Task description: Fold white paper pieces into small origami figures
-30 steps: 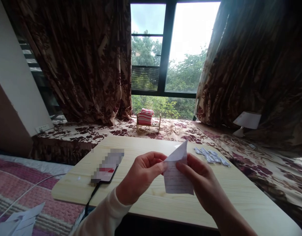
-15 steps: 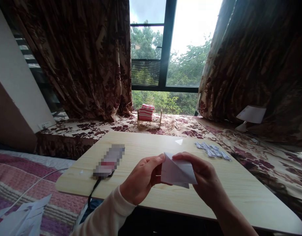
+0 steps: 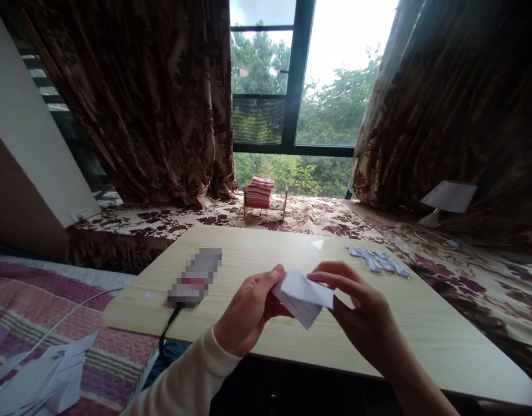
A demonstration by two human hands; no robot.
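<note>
A folded piece of white paper (image 3: 301, 296) is held above the front part of the light wooden table (image 3: 252, 248). My left hand (image 3: 251, 306) pinches its left side, thumb on top and fingers underneath. At its right edge, my right hand (image 3: 357, 306) grips a flap between thumb and fingers. The paper's layers stand partly apart, with one corner pointing down. Several small folded paper pieces (image 3: 376, 260) lie in a cluster at the table's back right. A small white paper triangle (image 3: 317, 244) rests near the back edge.
A blurred-out flat device (image 3: 196, 280) with a black cord lies on the table's left. Loose white paper sheets (image 3: 44, 375) are on the striped bedcover (image 3: 110, 352). Behind the table, a small rack (image 3: 285, 205) holds folded striped cloths (image 3: 259, 192); a white lamp (image 3: 450, 195) stands right.
The folded paper has turned in my hands; its lower corner now points down and its layers have shifted. My right fingers have lifted and spread slightly. The view has tilted down a little.
</note>
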